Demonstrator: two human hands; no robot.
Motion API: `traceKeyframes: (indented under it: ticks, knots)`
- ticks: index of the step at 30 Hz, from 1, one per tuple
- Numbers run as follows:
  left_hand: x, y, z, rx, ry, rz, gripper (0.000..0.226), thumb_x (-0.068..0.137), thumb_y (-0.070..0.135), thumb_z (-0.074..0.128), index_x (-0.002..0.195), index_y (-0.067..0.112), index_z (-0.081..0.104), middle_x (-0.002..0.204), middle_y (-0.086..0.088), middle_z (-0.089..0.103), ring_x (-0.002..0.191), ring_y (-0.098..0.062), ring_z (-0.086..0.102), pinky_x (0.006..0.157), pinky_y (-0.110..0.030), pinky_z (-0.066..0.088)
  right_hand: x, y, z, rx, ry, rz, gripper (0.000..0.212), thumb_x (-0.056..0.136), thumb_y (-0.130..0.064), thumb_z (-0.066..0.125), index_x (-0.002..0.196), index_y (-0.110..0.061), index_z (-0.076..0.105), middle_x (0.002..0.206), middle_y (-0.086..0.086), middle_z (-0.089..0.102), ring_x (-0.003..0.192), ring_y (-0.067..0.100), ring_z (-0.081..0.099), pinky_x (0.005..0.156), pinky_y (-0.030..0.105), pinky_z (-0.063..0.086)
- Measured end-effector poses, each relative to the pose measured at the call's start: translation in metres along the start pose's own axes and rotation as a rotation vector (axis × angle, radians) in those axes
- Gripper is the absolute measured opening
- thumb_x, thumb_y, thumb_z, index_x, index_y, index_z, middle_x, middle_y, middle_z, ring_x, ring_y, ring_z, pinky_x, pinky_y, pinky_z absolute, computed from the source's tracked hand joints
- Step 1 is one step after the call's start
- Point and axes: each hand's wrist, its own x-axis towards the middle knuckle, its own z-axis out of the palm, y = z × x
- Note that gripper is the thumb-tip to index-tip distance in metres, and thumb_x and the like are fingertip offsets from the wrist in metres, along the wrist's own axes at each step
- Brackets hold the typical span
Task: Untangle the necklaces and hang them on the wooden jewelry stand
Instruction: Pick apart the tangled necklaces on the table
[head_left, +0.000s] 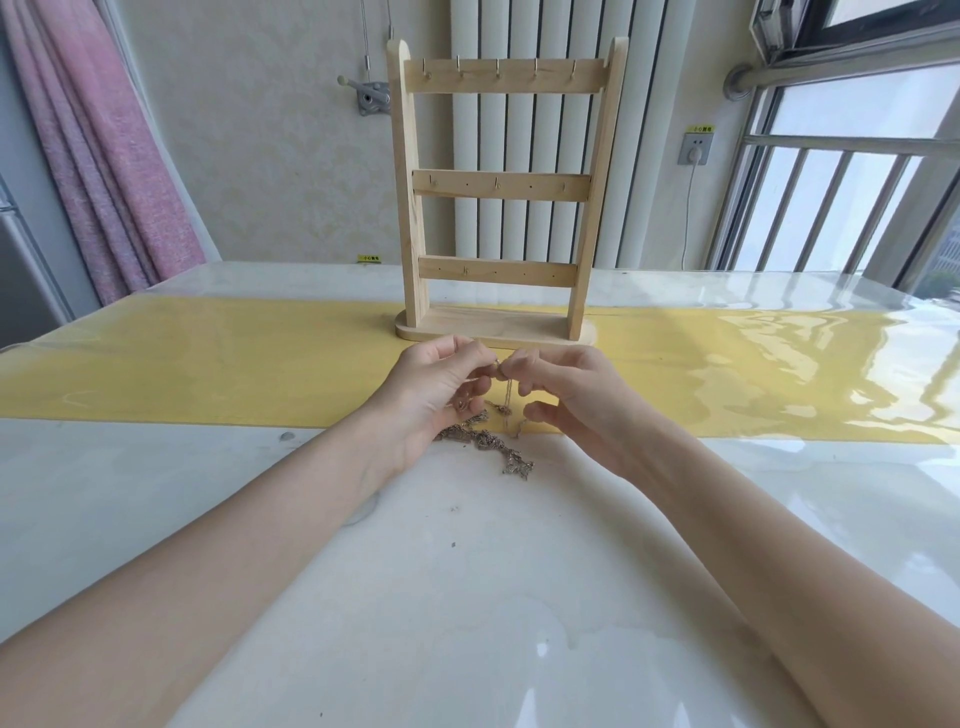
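Nearest me, the tangled necklaces (485, 441) trail across the white table (467, 597), long axis running from lower right up toward my hands. One strand rises near-vertical from the heap to my fingertips. My left hand (439, 387) and right hand (563, 395) meet above the heap, each pinching the strand's top end, other fingers loosely curled. Just beyond them the wooden jewelry stand (498, 182) stands upright on the yellow runner (208, 364), hooks bare.
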Motion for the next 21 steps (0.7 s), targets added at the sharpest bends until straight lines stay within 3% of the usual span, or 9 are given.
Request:
traceKeyframes:
  ticks: [11, 14, 17, 21]
  knots:
    - [0.0016, 0.0053, -0.0074, -0.043, -0.081, -0.071, 0.016, 0.084, -0.001, 0.062, 0.08, 0.014, 0.056, 0.059, 0.001, 0.058, 0.053, -0.006, 0.053, 0.049, -0.014, 0.046, 0.0021, 0.003, -0.0031, -0.055, 0.022, 0.027, 0.013, 0.087, -0.01, 0.063, 0.074, -0.01, 0.064, 0.075, -0.004, 0.058, 0.071, 0.01, 0.044, 0.058, 0.022, 0.039]
    - [0.0031, 0.0046, -0.0056, -0.075, -0.069, -0.055, 0.018, 0.086, -0.002, 0.059, 0.078, 0.013, 0.054, 0.058, 0.002, 0.055, 0.055, -0.007, 0.049, 0.049, -0.014, 0.046, 0.0022, 0.0043, -0.0025, -0.047, 0.0, 0.019, 0.014, 0.086, -0.013, 0.067, 0.072, -0.013, 0.065, 0.075, -0.003, 0.056, 0.073, 0.011, 0.044, 0.059, 0.023, 0.039]
    - [0.005, 0.0049, -0.004, -0.108, -0.059, -0.016, 0.019, 0.087, -0.003, 0.057, 0.078, 0.013, 0.051, 0.058, 0.002, 0.054, 0.056, -0.008, 0.046, 0.049, -0.016, 0.047, 0.0024, 0.0036, -0.0027, -0.01, 0.034, -0.001, 0.012, 0.088, -0.012, 0.064, 0.079, -0.01, 0.07, 0.077, -0.008, 0.065, 0.074, 0.011, 0.043, 0.058, 0.022, 0.04]
    - [0.0038, 0.0031, -0.0042, 0.007, -0.065, 0.06, 0.022, 0.087, -0.004, 0.057, 0.081, 0.014, 0.047, 0.069, -0.002, 0.05, 0.058, -0.01, 0.045, 0.051, -0.016, 0.046, 0.0021, 0.0025, -0.0029, -0.017, 0.071, -0.022, 0.009, 0.087, -0.01, 0.065, 0.081, -0.005, 0.071, 0.073, -0.007, 0.062, 0.07, 0.008, 0.044, 0.057, 0.02, 0.039]
